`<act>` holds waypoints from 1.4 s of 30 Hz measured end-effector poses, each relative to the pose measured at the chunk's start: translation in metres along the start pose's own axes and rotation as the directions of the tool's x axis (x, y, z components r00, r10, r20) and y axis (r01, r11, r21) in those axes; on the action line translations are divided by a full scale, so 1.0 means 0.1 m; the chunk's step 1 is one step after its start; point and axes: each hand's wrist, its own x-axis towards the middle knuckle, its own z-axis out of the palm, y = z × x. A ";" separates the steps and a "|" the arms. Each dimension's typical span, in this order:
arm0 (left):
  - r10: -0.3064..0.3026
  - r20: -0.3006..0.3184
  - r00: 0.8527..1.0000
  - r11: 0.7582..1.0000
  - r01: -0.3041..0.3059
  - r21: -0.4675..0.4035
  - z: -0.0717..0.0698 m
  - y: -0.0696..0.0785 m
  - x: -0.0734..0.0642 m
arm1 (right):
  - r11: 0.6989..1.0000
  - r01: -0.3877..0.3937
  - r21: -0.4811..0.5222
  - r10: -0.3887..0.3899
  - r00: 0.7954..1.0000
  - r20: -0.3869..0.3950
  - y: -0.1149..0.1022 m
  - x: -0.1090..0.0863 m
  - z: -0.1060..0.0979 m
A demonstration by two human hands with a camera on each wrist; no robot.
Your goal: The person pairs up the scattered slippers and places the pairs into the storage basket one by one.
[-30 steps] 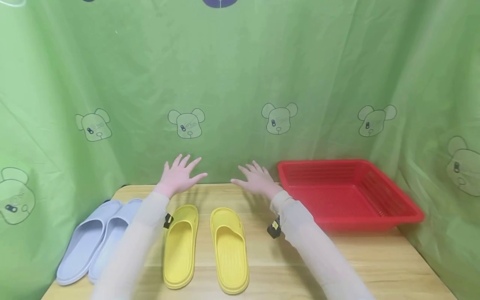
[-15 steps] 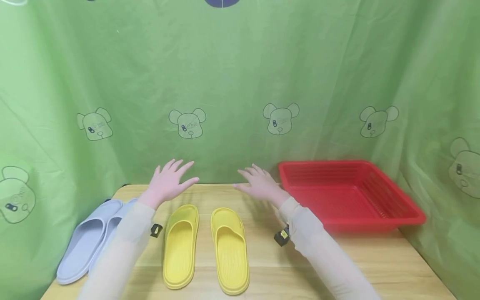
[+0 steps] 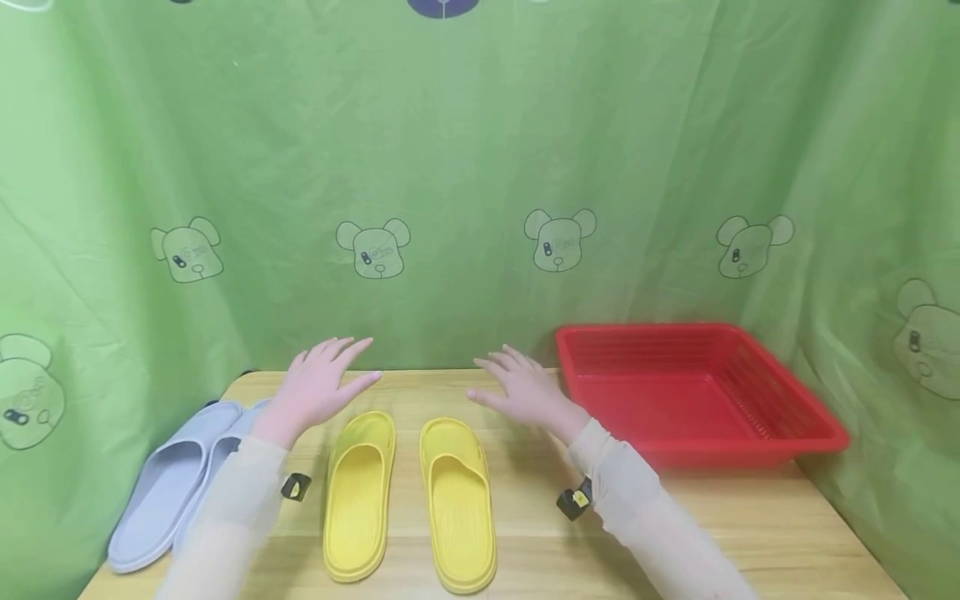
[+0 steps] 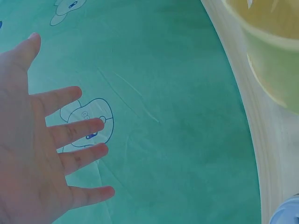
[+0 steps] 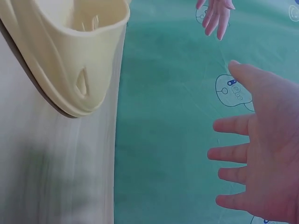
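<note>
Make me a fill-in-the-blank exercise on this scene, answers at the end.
There are ____ yellow slippers on the table.
The red basket stands to the ____ of the yellow slippers.
The left hand and the right hand hold ____.
The printed curtain behind the table is ____.
Missing words: two; right; nothing; green.

Head view: right blue slipper (image 3: 242, 427) sits partly hidden behind left sleeve (image 3: 225, 521). Left sleeve, right sleeve (image 3: 660, 533) and table (image 3: 525, 550) all run out of frame on the near side. Lettering (image 3: 382, 251) on curtain (image 3: 472, 142) is too small to read. Left wrist view: frame edges cut off left hand (image 4: 32, 144) and left yellow slipper (image 4: 275, 65). Right wrist view: same for right hand (image 5: 275, 149) and right yellow slipper (image 5: 91, 56).
</note>
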 end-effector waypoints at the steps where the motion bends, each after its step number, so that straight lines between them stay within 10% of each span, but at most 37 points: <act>1: 0.006 -0.007 1.000 1.000 -0.006 -0.003 0.00 0.00 -0.02 | 1.000 0.000 -0.001 0.000 1.000 0.000 0.00 -0.01 0.01; 17: 0.047 -0.118 0.992 0.993 -0.059 -0.106 0.20 -0.06 -0.25 | 0.996 0.074 0.059 -0.072 0.997 -0.027 -0.03 -0.16 0.30; 42: 0.022 -0.062 0.998 0.981 -0.034 -0.191 0.64 -0.10 -0.38 | 0.985 0.107 0.135 -0.116 0.991 0.068 -0.22 -0.21 0.71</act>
